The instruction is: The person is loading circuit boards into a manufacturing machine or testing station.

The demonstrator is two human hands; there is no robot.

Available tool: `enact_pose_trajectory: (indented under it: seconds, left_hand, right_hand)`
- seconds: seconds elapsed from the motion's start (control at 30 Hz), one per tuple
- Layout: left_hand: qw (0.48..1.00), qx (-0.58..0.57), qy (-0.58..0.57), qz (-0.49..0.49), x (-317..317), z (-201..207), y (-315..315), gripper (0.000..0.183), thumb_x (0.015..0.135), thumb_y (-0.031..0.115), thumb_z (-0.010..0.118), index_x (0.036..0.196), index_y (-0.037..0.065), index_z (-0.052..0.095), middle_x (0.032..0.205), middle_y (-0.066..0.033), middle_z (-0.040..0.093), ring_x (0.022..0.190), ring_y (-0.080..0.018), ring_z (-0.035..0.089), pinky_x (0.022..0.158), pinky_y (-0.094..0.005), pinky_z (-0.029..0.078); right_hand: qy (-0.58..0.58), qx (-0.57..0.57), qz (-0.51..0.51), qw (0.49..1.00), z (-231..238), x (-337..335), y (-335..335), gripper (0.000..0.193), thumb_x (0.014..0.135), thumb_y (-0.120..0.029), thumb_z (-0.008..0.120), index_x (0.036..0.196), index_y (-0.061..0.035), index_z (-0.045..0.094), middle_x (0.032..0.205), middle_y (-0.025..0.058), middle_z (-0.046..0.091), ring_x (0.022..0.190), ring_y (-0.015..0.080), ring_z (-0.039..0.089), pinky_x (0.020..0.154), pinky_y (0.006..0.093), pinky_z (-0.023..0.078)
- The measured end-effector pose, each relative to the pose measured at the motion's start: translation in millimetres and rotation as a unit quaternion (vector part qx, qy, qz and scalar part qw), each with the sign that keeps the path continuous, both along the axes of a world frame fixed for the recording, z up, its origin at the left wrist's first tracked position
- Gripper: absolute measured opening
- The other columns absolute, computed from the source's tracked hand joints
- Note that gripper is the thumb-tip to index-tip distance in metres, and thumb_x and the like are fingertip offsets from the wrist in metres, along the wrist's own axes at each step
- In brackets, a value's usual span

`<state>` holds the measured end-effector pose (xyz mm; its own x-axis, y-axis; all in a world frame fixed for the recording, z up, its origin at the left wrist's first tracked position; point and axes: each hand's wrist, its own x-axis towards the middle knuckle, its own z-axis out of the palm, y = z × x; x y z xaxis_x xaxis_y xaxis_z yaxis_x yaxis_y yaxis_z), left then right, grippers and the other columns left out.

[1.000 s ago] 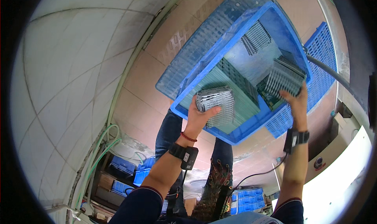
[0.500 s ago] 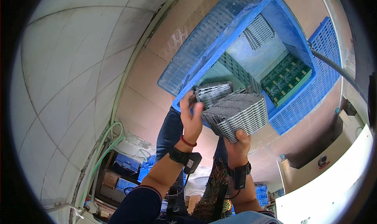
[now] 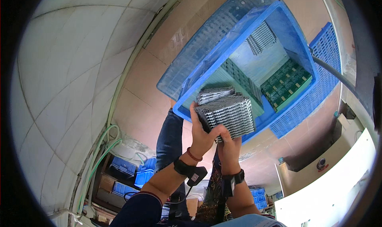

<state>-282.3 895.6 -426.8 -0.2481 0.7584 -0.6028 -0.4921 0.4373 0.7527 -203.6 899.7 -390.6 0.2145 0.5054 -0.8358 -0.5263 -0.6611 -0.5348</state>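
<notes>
A thick stack of thin grey slotted boards [image 3: 229, 113] is held over the near end of a blue plastic crate [image 3: 180, 107]. My left hand [image 3: 203, 134] grips it from the left side, thumb across the near face. From below, my right hand [image 3: 230, 149] supports the near lower edge, its fingers mostly hidden beneath. A smaller, slightly fanned group of grey boards [image 3: 215, 94] lies against the stack's far left edge; whether it is part of the held stack I cannot tell. Inside the crate are green circuit boards [image 3: 284, 82] and, at the far end, more grey slotted boards [image 3: 261, 38].
The blue lid-like panel [image 3: 199, 48] lies along the crate's left side. A perforated blue basket [image 3: 306, 111] sits to the right, with a dark hose [image 3: 334, 72] crossing above it. White tiled wall [image 3: 71, 68] rises at left. A pale machine panel [image 3: 334, 179] is at lower right.
My left hand, its fingers apart before, has closed on the left side of the grey stack. The stack and my right hand have shifted left, and the stack has turned.
</notes>
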Motion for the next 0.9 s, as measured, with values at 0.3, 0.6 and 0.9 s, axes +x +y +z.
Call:
enact_pose_trajectory:
  seconds: [0.3,0.6,0.9]
  left_hand:
    - [1.000,0.002,-0.006,0.010,-2.9,-10.8,3.9,0.101,0.071,0.023,0.076,0.137,-0.001,0.004,0.128,-0.0147,0.034,0.116,-0.0221,0.038,0.099,-0.0340,0.031]
    - [0.999,0.028,0.045,-0.002,-4.6,-17.8,0.3,0.115,0.059,0.023,0.082,0.138,0.000,0.002,0.133,-0.0150,0.026,0.121,-0.0242,0.032,0.101,-0.0367,0.028]
    - [0.990,0.072,0.112,0.041,-9.6,-21.2,5.1,0.113,0.064,0.052,0.074,0.138,0.001,0.006,0.134,-0.0180,0.028,0.125,-0.0290,0.029,0.103,-0.0388,0.024]
  right_hand:
    - [-0.240,-0.086,0.353,0.900,43.2,101.2,40.1,0.027,0.081,-0.011,0.063,0.101,0.0054,0.056,0.077,0.0061,0.061,0.069,0.0107,0.056,0.062,0.0227,0.045]
    - [-0.668,0.178,0.653,0.311,-68.1,148.4,214.2,0.020,0.076,-0.014,0.056,0.093,-0.0014,0.057,0.095,0.0120,0.057,0.092,0.0285,0.054,0.074,0.0369,0.044]
    - [-0.653,0.106,0.747,-0.061,-145.3,177.5,258.4,0.016,0.072,-0.018,0.054,0.082,-0.0098,0.062,0.086,0.0051,0.054,0.085,0.0224,0.050,0.061,0.0367,0.039]
